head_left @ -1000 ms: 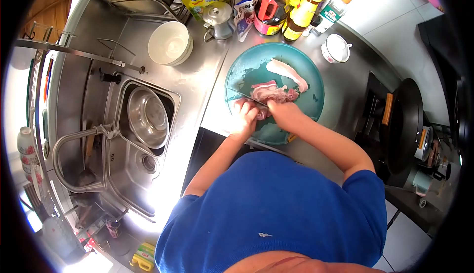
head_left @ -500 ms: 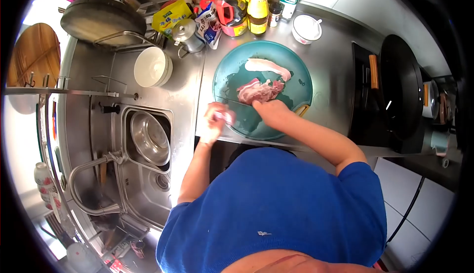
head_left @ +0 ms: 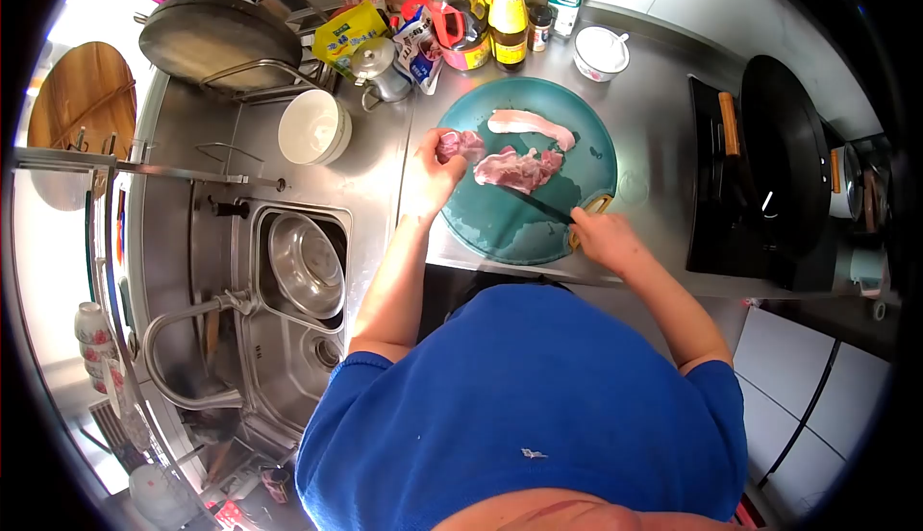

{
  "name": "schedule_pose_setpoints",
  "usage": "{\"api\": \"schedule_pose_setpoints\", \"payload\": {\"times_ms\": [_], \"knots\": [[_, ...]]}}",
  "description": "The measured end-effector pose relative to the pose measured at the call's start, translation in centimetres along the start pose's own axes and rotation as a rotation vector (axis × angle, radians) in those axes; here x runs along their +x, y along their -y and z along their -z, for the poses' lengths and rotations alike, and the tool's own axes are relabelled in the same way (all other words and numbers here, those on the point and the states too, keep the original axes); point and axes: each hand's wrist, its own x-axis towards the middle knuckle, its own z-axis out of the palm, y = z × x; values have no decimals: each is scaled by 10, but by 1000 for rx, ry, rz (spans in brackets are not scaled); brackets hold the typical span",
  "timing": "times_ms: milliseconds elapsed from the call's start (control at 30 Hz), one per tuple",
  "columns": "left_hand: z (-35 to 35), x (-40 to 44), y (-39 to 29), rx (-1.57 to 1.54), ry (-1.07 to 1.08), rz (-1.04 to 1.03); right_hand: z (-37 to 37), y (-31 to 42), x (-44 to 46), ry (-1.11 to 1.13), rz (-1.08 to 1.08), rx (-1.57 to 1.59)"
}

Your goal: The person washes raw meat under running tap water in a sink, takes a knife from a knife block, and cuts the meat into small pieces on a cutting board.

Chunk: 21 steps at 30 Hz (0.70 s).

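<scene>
A round teal cutting board (head_left: 481,233) lies on the steel counter. My left hand (head_left: 435,173) is at its left edge, fingers closed on a small piece of raw meat (head_left: 460,145). Just right of that lies a larger chunk of raw meat (head_left: 519,170), with a long pale strip of fat (head_left: 531,125) above it. My right hand (head_left: 608,240), near the board's lower right edge, grips a knife (head_left: 540,206). The dark blade points up and left, its tip close to the larger chunk. My fingers hide the knife's handle.
Bottles (head_left: 508,17) and seasoning packets stand along the back, beside a small white bowl (head_left: 602,53). Leftward are a cream bowl (head_left: 314,127), a metal pot (head_left: 381,68) and a sink with a steel basin (head_left: 306,264). A black wok (head_left: 784,166) sits on the stove at right.
My left hand has moved up to the board's left edge with the small meat piece. My right hand has drawn the knife right and slightly down, away from the larger chunk.
</scene>
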Motion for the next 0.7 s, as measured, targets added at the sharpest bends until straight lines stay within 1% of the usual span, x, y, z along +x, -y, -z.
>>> {"api": "schedule_pose_setpoints", "payload": {"times_ms": [33,67,100,167,233,300,367,433,467,500,567,600,633,700], "knots": [[0,-2,-3,-121,75,43,-3,2,0,1,-9,7],[2,-2,6,-397,162,198,-7,4,3,-13,9,-3],[-1,-9,0,-696,198,282,-12,5,7,-27,29,-14],[-2,-14,12,-1070,307,440,-17,0,25,-69,35,-29],[-1,-25,9,-1094,334,448,-13,-4,44,-112,50,-50],[2,-30,8,-1129,525,465,-5,-5,62,-171,63,-77],[-5,-36,-1,-1078,487,449,2,-7,75,-188,47,-69],[-13,-34,-7,-883,598,273,8,-8,80,-207,29,-63],[-22,-47,-4,-830,350,259,10,-9,80,-211,5,-26],[-33,-49,1,-835,347,267,12,-11,78,-210,-21,10],[-50,-54,16,184,60,-290,18,-14,71,-201,-57,61],[-53,-59,22,583,97,-327,19,-17,68,-208,-91,109],[-55,-64,34,583,99,-323,18,-18,64,-204,-92,111],[-56,-71,52,866,158,-201,13,-19,52,-222,-73,122]]}}
